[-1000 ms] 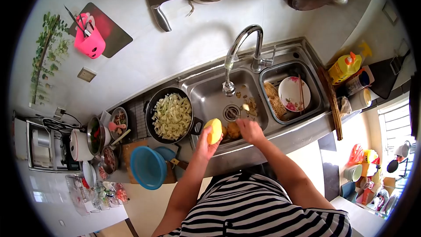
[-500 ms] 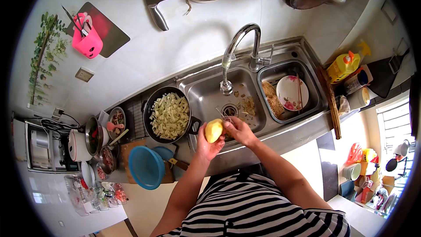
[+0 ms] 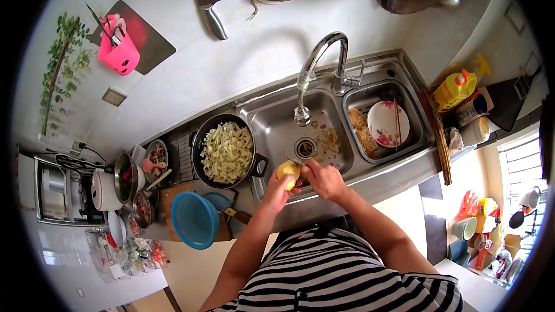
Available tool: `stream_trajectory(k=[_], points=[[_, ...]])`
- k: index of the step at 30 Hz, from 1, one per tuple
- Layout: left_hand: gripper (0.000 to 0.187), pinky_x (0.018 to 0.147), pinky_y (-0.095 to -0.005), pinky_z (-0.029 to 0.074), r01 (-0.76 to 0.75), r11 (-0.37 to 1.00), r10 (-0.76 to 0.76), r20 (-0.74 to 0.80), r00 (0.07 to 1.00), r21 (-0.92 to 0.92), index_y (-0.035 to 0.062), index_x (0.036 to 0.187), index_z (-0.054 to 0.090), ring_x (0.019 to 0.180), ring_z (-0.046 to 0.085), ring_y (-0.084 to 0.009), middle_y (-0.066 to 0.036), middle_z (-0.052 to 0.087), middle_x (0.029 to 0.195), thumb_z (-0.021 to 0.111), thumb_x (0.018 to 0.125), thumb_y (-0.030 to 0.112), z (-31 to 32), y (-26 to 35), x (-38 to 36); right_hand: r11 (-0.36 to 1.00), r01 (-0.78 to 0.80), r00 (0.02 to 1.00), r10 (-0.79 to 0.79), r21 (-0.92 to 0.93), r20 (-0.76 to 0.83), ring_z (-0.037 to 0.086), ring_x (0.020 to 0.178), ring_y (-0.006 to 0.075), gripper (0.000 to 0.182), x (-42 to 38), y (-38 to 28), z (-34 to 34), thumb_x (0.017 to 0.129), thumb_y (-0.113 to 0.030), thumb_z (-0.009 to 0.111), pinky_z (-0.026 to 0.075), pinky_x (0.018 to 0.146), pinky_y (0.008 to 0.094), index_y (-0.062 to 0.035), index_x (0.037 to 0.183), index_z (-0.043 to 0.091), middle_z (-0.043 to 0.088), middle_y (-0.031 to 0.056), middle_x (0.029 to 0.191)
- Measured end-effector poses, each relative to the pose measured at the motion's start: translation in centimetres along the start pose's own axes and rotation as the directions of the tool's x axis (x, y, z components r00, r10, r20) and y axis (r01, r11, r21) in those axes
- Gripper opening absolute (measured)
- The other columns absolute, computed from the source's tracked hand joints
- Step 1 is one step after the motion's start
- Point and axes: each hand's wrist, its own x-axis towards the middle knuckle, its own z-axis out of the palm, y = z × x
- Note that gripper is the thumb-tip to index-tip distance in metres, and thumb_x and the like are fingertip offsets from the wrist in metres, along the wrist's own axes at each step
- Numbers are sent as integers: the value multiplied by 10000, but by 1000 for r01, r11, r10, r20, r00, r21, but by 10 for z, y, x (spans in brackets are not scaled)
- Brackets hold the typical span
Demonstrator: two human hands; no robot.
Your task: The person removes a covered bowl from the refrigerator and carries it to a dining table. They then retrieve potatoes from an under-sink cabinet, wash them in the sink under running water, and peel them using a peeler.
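My left hand is wrapped round a yellow peeled potato, held over the front edge of the sink. Close against the potato, my right hand is closed on what looks like a peeler, mostly hidden by the fingers; only a bit of thin metal shows. Peelings lie in the basin around the drain. Above them hangs the faucet.
A black pan of cut pale vegetables stands left of the sink. Further left are a blue basket, a cleaver and a cutting board. A grey basin on the right holds a floral plate and chopsticks.
The potato has turned and tilted in my left hand, shifting slightly right. My right hand has moved a little right and down beside it. The whole view has shifted slightly.
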Motion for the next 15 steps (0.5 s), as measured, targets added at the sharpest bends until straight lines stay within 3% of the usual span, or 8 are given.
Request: stream_trajectory(k=[4,6,8,9,11,12,14,15], points=[[495,536,-257,476,-37,999,37,13,999,-28,91,1260,383,725,580,-158,-82,550,1009,591,812,118,-10,-4,4,956,-114,992,123,-272,17,631,655,323,172,0,-3,0,897,-237,475,483,524,440,-110,968,566,619,147,697],[463,514,-232,444,-35,999,38,102,994,-31,84,1232,408,677,557,-141,-74,551,988,596,812,136,2,6,-5,959,-152,988,156,-240,-4,618,687,367,142,11,68,29,850,-180,493,489,585,488,-110,944,574,614,178,730],[435,515,-236,451,-52,998,50,101,994,18,89,1207,429,693,573,-148,-67,560,982,596,814,175,6,16,-6,947,-273,962,272,-167,-28,638,709,331,210,10,68,22,895,-285,464,505,632,442,-120,892,594,639,174,778],[426,513,-243,452,-53,998,52,43,998,18,89,1198,435,703,581,-153,-66,566,980,592,816,193,6,16,-4,948,-269,963,269,-171,-19,638,709,331,210,5,61,21,895,-285,464,505,632,442,-120,892,594,639,174,778],[408,508,-262,453,-39,999,40,-55,998,15,86,1185,444,734,600,-166,-75,582,990,568,827,237,-2,9,4,988,-27,988,4,-154,-153,632,689,340,214,-4,28,11,900,-288,487,496,580,452,-96,882,579,617,188,695],[400,519,-259,450,-48,999,48,-61,997,-8,81,1177,450,726,596,-165,-78,590,988,559,829,246,-6,6,7,968,-232,973,229,-98,-41,627,652,340,191,-1,-6,-1,893,-269,513,479,511,452,-88,867,568,611,184,678],[391,535,-258,446,-83,996,83,-30,996,12,65,1166,457,737,592,-165,-89,598,967,546,829,243,-9,3,10,984,-112,992,102,-138,-78,594,601,387,193,-6,-22,1,913,-270,477,475,522,475,-100,918,569,605,175,666],[391,535,-258,446,-77,997,78,-29,997,17,65,1166,457,737,592,-165,-89,598,967,546,829,243,-10,3,8,975,-146,987,132,-168,-93,601,625,383,186,-3,-9,10,908,-261,472,480,543,479,-104,928,569,613,173,688]])
